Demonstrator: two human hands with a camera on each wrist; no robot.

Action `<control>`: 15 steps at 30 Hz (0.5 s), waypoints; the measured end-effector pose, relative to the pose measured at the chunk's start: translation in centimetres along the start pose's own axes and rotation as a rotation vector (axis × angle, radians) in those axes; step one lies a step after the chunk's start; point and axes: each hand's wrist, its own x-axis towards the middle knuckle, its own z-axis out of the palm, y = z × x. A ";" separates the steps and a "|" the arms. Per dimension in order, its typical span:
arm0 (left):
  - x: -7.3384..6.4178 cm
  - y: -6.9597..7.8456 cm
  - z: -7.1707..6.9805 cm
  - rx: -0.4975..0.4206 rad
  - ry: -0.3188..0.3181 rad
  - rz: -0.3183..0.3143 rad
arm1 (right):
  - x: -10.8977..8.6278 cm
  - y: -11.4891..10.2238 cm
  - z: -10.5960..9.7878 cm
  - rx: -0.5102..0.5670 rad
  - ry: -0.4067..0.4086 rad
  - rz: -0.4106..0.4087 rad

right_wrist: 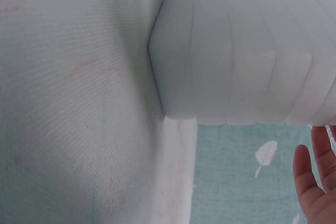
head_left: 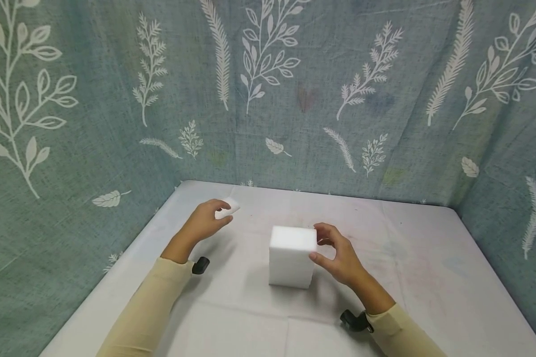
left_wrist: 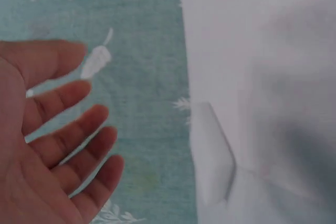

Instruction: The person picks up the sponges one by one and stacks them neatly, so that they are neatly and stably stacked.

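Observation:
A stack of several white foam-like slabs (head_left: 290, 263) stands upright on the white-covered table, its layers plain in the right wrist view (right_wrist: 236, 51). My right hand (head_left: 341, 255) is at the stack's right side, thumb by the front edge and fingers by the back edge. In the right wrist view, that hand's fingertips (right_wrist: 317, 135) meet the stack's side without curling round it. My left hand (head_left: 205, 218) hovers over the table's far left, fingers loosely bent and holding nothing (left_wrist: 63, 129). Just beyond its fingertips lies one flat white slab (head_left: 230, 206), also seen in the left wrist view (left_wrist: 212, 156).
A white cloth (head_left: 232, 317) with faint stains and creases covers the table. Green-blue leaf-patterned curtains (head_left: 295, 163) hang behind it and along both sides. Each wrist wears a small black camera (head_left: 355, 321).

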 end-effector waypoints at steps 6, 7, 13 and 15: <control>1.0 -2.2 0.8 -0.014 0.031 -0.137 | 0.0 0.0 0.1 0.008 -0.008 -0.002; 1.2 -2.6 1.0 -0.018 0.036 -0.152 | 0.0 0.0 0.1 0.011 -0.009 -0.003; 2.5 -4.7 1.5 -0.056 0.050 -0.224 | 0.0 -0.1 0.1 0.017 -0.007 -0.011; 2.9 -5.4 1.6 -0.064 0.043 -0.246 | 0.0 -0.1 0.1 0.021 -0.006 -0.015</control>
